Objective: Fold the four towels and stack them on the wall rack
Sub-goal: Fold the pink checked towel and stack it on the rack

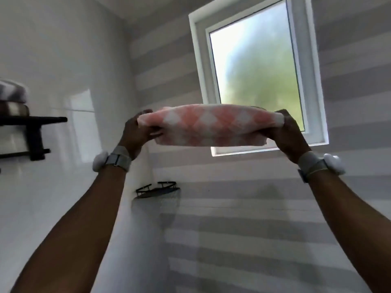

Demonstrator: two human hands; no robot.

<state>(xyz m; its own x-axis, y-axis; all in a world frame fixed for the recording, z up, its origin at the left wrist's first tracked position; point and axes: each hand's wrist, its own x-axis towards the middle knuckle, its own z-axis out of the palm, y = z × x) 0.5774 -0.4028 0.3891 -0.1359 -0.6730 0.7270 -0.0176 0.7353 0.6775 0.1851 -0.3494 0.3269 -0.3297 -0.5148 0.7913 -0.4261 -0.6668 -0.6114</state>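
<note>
Reaches upward with both bare arms, a grey wristband (pixel 115 160) with a white disc on each wrist. Grips a folded pink-and-white checked towel (pixel 211 126) by its two short ends: left hand (pixel 135 132) curled round the left end, fingers over and under the cloth; right hand (pixel 289 138) clamped round the right end likewise. Holds the towel in mid-air, flat and roughly level, long axis running left to right, folded thickness facing the camera, touching nothing but the hands.

Takes in, at the left edge on the glossy white wall, a dark wall rack (pixel 36 132) bearing two folded grey-and-white towels (pixel 12 98), one on the other, blurred, well apart from the held towel. Lower, in the corner where the walls meet, a black wire basket (pixel 157 189), contents hidden from this low angle. Farthest back, behind the towel, a white-framed frosted window (pixel 258 70) in a grey-and-white striped wall (pixel 254 229).
</note>
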